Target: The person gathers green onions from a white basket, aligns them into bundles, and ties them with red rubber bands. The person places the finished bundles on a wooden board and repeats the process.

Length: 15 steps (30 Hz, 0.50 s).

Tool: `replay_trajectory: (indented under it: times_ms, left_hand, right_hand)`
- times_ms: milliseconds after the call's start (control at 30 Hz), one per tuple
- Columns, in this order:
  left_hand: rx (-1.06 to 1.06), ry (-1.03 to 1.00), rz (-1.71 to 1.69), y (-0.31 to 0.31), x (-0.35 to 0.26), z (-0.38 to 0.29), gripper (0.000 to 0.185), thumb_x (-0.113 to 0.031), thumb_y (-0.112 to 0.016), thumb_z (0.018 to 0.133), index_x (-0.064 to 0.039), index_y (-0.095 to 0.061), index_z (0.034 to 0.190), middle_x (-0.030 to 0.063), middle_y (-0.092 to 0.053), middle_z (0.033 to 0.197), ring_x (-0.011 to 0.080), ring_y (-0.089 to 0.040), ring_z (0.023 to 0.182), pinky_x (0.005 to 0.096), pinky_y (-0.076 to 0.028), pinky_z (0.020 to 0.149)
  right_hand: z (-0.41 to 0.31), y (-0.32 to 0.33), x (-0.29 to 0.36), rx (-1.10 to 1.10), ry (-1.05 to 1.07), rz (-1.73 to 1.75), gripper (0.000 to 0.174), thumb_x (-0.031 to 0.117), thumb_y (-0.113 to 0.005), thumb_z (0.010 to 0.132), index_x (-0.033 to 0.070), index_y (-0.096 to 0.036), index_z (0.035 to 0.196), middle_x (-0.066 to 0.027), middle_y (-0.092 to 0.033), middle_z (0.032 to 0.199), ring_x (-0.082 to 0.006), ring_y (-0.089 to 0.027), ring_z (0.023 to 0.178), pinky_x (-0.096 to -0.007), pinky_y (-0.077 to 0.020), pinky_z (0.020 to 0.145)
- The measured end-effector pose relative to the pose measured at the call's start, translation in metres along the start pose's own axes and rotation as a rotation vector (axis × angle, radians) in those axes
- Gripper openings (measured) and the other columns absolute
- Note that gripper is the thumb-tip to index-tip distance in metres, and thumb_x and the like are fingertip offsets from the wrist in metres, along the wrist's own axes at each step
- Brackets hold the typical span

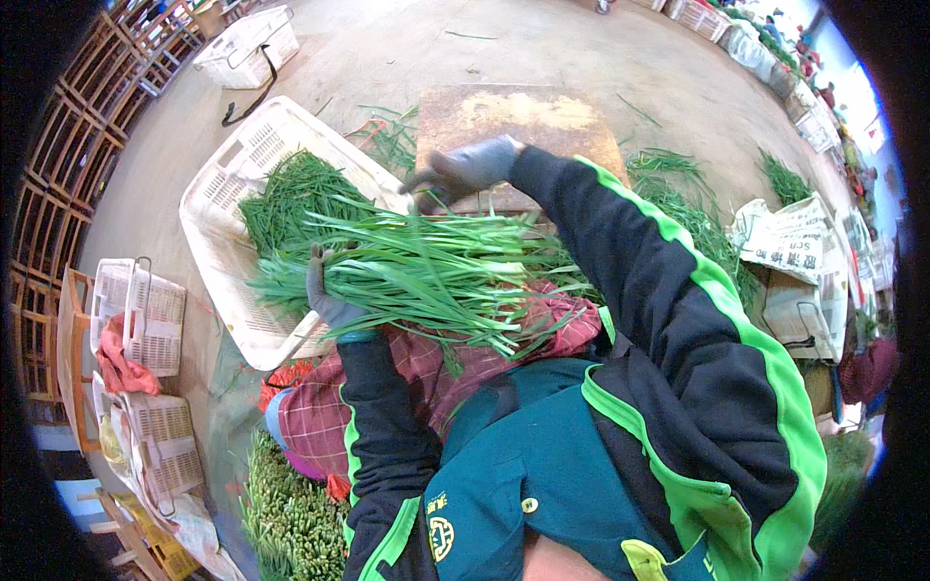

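Note:
A large bunch of long green leaves with pale stem ends, probably garlic chives (429,269), lies crosswise above my lap. My left hand (330,301), in a grey glove, grips it from beneath near the leafy end. The thumb shows at the left; most of the fingers are hidden under the leaves. Just beyond the bunch, my right hand (472,171) hovers in a grey glove, blurred, with its fingers apart and nothing plainly in them. A white plastic crate (221,240) stands tilted at the left, with more greens (298,192) piled inside.
A worn wooden board (519,120) lies ahead. Loose greens (668,189) are strewn at its right, near a newspaper-covered crate (799,290). Stacked white crates (156,319) stand at the left. A heap of cut stems (290,508) sits beside my lap. A plaid red cloth (320,421) covers my legs.

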<state>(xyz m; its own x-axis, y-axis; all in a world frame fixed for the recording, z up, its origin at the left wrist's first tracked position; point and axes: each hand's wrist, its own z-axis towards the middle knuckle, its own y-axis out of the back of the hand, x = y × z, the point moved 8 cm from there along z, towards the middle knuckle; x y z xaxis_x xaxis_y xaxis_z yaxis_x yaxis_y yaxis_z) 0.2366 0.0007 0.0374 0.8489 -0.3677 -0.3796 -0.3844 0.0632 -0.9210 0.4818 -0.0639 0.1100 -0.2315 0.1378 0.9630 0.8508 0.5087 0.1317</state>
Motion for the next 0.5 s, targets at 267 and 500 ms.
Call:
replay_trajectory:
  times_ms: [267, 500]
  left_hand:
    - [0.066, 0.017, -0.040, 0.029, 0.004, 0.010, 0.019, -0.021, -0.063, 0.094, -0.010, -0.068, 0.109, 0.0064, -0.074, 0.098, 0.0289, -0.071, 0.090, 0.0484, -0.059, 0.085]
    - [-0.108, 0.038, 0.159, 0.027, 0.014, 0.015, 0.022, -0.023, -0.064, 0.091, -0.010, -0.067, 0.109, 0.0162, -0.074, 0.102, 0.0344, -0.071, 0.093, 0.0531, -0.059, 0.087]
  right_hand:
    - [-0.141, -0.110, -0.009, -0.332, 0.006, -0.231, 0.128, 0.016, -0.085, 0.072, 0.007, 0.005, 0.162, -0.0251, -0.048, 0.147, -0.0320, -0.051, 0.134, -0.0406, -0.0412, 0.111]
    - [-0.155, -0.104, -0.038, -0.853, -0.394, -0.997, 0.090, 0.014, -0.063, 0.085, 0.007, -0.016, 0.162, -0.0150, -0.070, 0.072, -0.0338, -0.070, 0.062, -0.0447, -0.0543, 0.053]
